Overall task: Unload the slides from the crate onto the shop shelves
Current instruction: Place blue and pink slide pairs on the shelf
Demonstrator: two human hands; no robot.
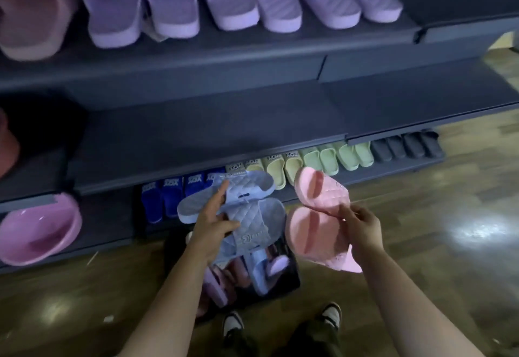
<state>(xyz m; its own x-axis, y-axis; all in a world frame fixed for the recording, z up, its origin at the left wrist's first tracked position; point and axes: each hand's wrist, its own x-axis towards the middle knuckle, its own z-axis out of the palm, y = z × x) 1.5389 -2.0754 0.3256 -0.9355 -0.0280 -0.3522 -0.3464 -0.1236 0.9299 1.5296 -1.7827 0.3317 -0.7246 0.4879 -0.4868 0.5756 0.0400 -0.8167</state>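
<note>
Head view: roughly midway, judging by lilac slides (196,5) already lined along the top shelf (280,44) and more pairs lying in the dark crate (290,275) on the floor. Gripping a pale blue quilted pair (252,216) with the left hand (212,226) and pinching a pink pair (314,216) by its strap with the right hand (362,230), both held above the crate. Left to do: shelve these two, perhaps on the middle shelf (210,137), then empty the crate.

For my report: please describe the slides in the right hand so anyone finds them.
Before the dark shelving, a crate stands on the wooden floor. Above its right edge, the right hand holds two quilted slides: pink, unlike the pale blue pair beside them.
</note>
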